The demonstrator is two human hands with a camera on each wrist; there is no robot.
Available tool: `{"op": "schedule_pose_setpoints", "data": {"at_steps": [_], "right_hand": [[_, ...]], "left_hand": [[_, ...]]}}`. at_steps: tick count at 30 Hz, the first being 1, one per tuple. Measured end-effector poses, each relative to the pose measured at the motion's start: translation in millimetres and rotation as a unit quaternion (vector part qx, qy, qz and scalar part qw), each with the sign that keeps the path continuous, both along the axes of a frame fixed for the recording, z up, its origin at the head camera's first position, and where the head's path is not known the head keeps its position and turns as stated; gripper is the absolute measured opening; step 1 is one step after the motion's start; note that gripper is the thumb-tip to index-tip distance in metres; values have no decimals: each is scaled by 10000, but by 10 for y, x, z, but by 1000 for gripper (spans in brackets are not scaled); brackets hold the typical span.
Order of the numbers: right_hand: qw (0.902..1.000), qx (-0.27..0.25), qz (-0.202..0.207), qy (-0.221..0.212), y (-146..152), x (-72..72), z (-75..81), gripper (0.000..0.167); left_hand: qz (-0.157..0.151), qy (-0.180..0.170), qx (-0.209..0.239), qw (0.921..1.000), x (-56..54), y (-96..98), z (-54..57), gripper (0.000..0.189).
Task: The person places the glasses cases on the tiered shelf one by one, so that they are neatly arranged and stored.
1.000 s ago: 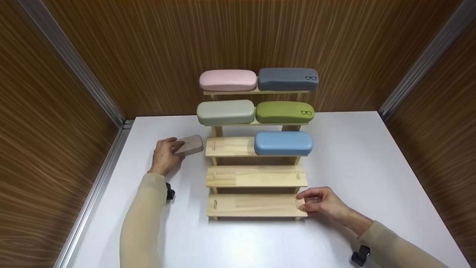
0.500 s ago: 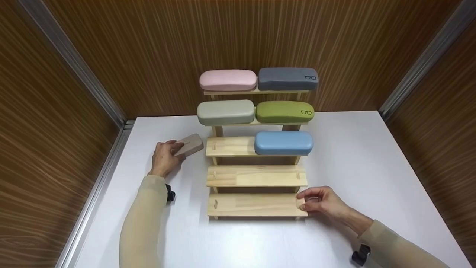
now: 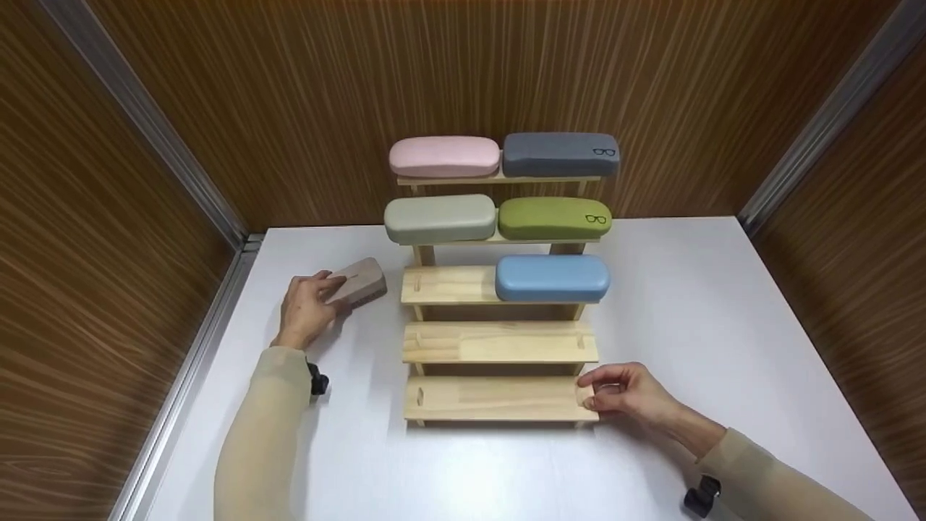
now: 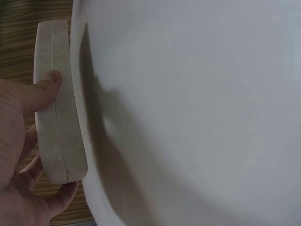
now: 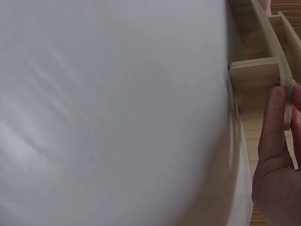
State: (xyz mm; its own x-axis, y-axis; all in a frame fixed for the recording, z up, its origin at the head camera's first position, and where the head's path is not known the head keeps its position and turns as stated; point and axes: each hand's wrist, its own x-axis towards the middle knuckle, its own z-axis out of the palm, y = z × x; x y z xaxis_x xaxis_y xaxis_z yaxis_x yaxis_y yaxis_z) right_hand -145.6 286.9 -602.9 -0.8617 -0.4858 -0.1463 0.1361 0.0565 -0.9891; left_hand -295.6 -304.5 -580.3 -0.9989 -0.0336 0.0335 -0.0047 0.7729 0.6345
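Observation:
My left hand [image 3: 307, 307] grips a greyish-beige glasses case [image 3: 359, 282] left of a tiered wooden rack [image 3: 499, 341]. In the left wrist view the thumb presses the side of the case [image 4: 59, 127] across its seam, with fingers behind it; a shadow falls on the table beside it. At the rack's lowest step, my right hand [image 3: 633, 394] pinches the right end between thumb and fingers. The right wrist view has the thumb and fingers on either side of the board's end [image 5: 288, 106].
Pink [image 3: 443, 156] and dark grey [image 3: 561, 154] cases sit on the top step. Pale grey-green [image 3: 440, 218] and olive green [image 3: 555, 218] ones stand below them. A light blue case [image 3: 552, 278] occupies the middle step's right half. Wood-grain walls [image 3: 463, 65] enclose the white table [image 3: 687, 304].
My left hand has shifted slightly left with the beige case, whose far end has tilted up and drawn away from the rack. The right hand stays at the lowest step.

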Motion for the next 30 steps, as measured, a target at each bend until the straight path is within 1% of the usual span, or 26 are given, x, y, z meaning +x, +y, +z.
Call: {"op": "schedule_pose_setpoints", "data": {"at_steps": [5, 10, 13, 19, 25, 30], "right_hand": [[9998, 43, -68, -169, 6, 15, 35, 42], [9999, -66, -7, -150, 8, 7, 30, 43], [9999, -129, 34, -103, 10, 0, 10, 43], [9998, -174, 35, -117, 7, -2, -3, 41], [9997, -193, 27, -126, 2, 1, -12, 38], [9998, -202, 31, -72, 3, -3, -22, 39]], "left_hand": [[-162, 299, -113, 9994, 52, -90, 116, 50], [-313, 471, -78, 9984, 113, -142, 232, 49], [-391, 517, -37, 9979, 140, -162, 298, 48], [-501, 588, -49, 9970, 196, -172, 447, 46], [-622, 919, -105, 9938, 224, -160, 546, 45], [-731, 1091, -81, 9913, 246, -151, 630, 45]]}}
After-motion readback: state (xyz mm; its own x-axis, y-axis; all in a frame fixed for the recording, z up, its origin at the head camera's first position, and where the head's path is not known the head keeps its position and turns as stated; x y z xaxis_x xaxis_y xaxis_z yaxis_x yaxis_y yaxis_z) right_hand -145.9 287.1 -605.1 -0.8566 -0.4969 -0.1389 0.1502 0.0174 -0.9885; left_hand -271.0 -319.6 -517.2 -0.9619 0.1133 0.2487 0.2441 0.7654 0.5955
